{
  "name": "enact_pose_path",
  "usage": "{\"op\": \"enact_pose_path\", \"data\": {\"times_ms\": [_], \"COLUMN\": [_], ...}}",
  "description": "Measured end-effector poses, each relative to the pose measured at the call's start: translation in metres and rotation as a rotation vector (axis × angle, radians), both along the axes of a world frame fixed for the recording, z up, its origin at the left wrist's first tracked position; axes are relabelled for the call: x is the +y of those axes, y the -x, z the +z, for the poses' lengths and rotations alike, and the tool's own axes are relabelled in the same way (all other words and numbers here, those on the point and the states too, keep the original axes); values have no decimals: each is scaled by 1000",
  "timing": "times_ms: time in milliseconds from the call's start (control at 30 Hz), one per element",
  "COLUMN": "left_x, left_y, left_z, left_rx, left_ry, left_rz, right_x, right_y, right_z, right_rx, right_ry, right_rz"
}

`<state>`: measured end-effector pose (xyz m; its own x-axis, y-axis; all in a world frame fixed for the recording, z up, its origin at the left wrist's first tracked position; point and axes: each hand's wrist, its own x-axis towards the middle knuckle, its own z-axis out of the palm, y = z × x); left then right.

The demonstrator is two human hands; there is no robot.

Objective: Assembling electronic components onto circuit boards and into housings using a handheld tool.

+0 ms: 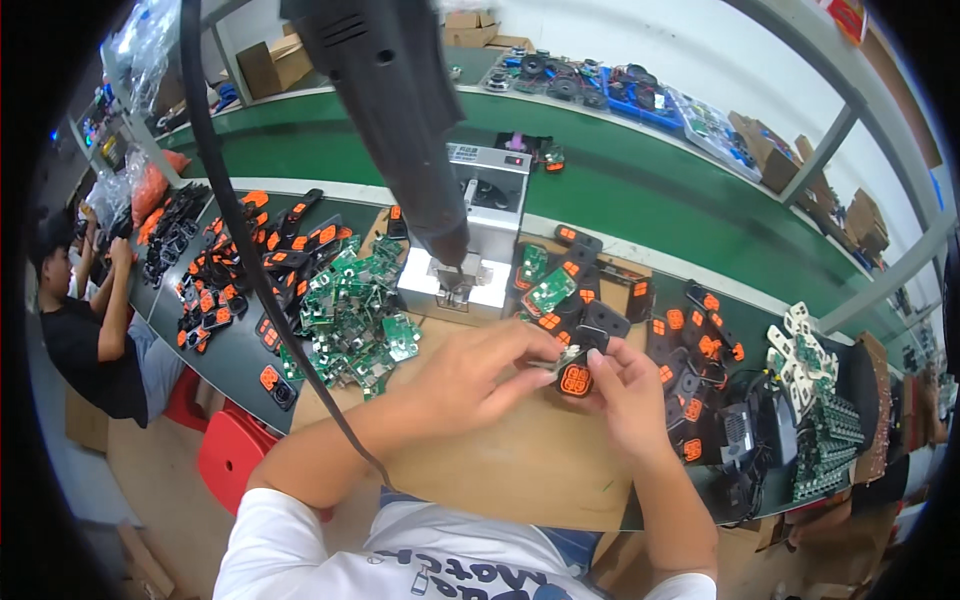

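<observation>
Above the tan work board (480,470), my two hands meet over a black plastic housing with an orange button pad (576,380). The fingers of my right hand (632,388) are closed on this housing from the right. My left hand (492,368) pinches at its left side, where a small pale piece (569,354) shows by the fingertips; its kind I cannot make out. Just beyond my hands lie several more black housings (602,320) and a green circuit board (550,291). A black powered screwdriver (405,130) hangs above, its tip over a metal fixture (459,285).
A heap of green circuit boards (350,305) lies left, beside many black-and-orange housings (215,290). On the right are more housings (690,350) and stacked boards (828,440). A dark cable (255,270) crosses the left. Behind runs a green conveyor (610,160). A co-worker (95,320) sits far left.
</observation>
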<state>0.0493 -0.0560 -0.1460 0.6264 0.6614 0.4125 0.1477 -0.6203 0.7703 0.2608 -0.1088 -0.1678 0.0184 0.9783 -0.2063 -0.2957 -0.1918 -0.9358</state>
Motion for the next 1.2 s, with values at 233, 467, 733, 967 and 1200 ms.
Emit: {"op": "enact_pose_path", "data": {"times_ms": [233,467,733,967,1200], "left_x": [-13,-12,-14,-8,-14], "left_y": [-18,-25,-21,-17,-4], "left_z": [-26,-37,-38,-42,-49], "left_rx": [5,33,-7,-402,-427], "left_ry": [-211,-685,-554,798,657], "left_rz": [410,450,349,-63,-48], "right_x": [-14,-26,-19,-27,-27], "right_y": [32,50,52,38,26], "right_z": [-24,-31,-36,-34,-36], "right_rx": [-141,-66,-52,-395,-77], "right_ry": [-211,-185,-245,-348,-335], "right_rz": [-194,-263,-293,-325,82]}}
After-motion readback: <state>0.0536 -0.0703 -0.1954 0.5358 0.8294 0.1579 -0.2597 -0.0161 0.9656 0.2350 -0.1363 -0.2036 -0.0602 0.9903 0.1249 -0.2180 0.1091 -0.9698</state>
